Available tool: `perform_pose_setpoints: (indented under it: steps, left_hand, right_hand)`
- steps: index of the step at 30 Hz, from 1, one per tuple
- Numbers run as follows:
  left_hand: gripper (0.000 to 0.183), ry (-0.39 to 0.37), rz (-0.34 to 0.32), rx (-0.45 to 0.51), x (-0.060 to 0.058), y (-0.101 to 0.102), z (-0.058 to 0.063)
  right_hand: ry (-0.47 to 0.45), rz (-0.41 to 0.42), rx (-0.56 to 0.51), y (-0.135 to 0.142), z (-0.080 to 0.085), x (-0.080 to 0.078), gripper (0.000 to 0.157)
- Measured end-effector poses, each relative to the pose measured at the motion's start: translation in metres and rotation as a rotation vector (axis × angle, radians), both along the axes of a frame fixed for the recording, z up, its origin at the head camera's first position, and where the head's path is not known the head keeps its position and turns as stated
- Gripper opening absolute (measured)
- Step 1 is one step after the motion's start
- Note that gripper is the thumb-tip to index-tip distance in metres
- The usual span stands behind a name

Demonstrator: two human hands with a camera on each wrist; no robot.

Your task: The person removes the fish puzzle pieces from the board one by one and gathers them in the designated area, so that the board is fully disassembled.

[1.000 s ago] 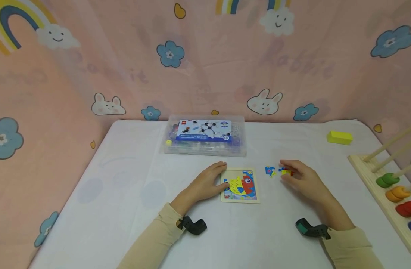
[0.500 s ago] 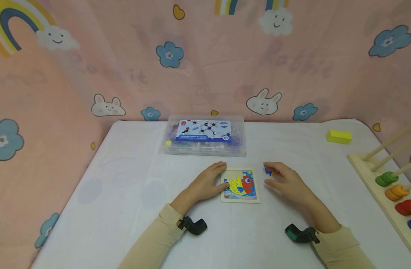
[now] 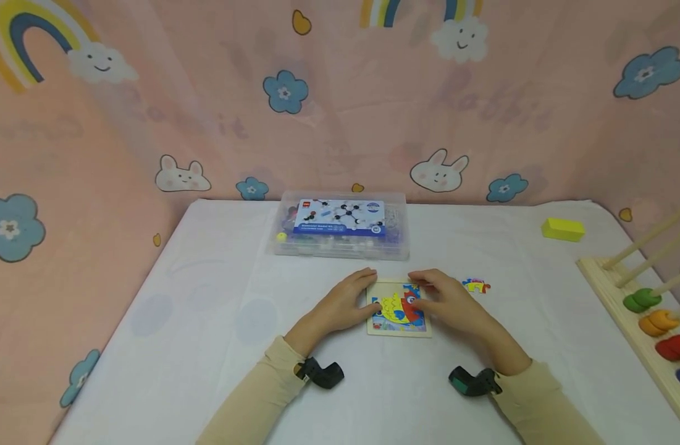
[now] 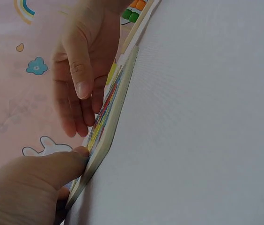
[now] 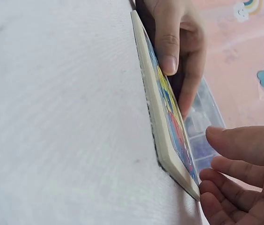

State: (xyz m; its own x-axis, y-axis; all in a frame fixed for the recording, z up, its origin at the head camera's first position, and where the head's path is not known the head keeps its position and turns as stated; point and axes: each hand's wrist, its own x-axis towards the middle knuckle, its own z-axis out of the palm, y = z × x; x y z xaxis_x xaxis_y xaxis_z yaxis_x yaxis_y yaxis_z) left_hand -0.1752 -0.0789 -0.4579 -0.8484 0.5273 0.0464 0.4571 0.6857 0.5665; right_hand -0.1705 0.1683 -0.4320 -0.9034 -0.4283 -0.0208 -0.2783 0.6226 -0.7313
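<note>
A square wooden jigsaw puzzle [image 3: 398, 334] lies on the white table, its picture a yellow and red fish-like animal on blue. My left hand [image 3: 344, 304] holds its left side, thumb on the face and fingers along the far left corner. My right hand [image 3: 448, 303] reaches over the right side. In the right wrist view, the right thumb [image 5: 244, 143] is apart from the loosely bent fingers, near the puzzle's rim [image 5: 162, 126], with no piece visible between them. A yellow and red puzzle piece [image 3: 476, 285] lies right of that hand. The blue piece is out of sight.
Behind the puzzle stands a clear plastic box [image 3: 340, 247] with a molecular model label. A yellow block [image 3: 563, 229] sits at the back right. Along the right edge is a wooden stacker [image 3: 623, 303] with upright rods and coloured beads. A patterned pink cloth [image 3: 340, 123] hangs behind the table.
My right hand has moved left from the loose pieces to the puzzle's right side. The yellow and red piece shows again, while the blue piece has gone from view. The left hand stays put.
</note>
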Motion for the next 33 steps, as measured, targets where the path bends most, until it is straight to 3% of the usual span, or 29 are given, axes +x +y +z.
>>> perform_pose_setpoints:
  steps: [6,17,26,33]
  left_hand:
    - [0.065,-0.009,0.0,-0.01,0.001,0.001,0.001]
    - [0.064,-0.007,-0.006,0.0,0.001,0.001,0.003]
    - [0.063,0.025,-0.01,0.012,0.0,-0.001,-0.001]
    - [0.064,0.028,-0.018,0.017,-0.001,0.0,-0.003]
  right_hand:
    - [0.003,0.011,0.033,-0.002,-0.003,-0.004,0.044]
    - [0.117,0.029,0.121,-0.004,-0.01,-0.004,0.036]
    - [0.176,0.037,0.134,-0.008,-0.01,-0.003,0.032]
    - [0.131,0.02,0.1,-0.008,-0.012,-0.002,0.033]
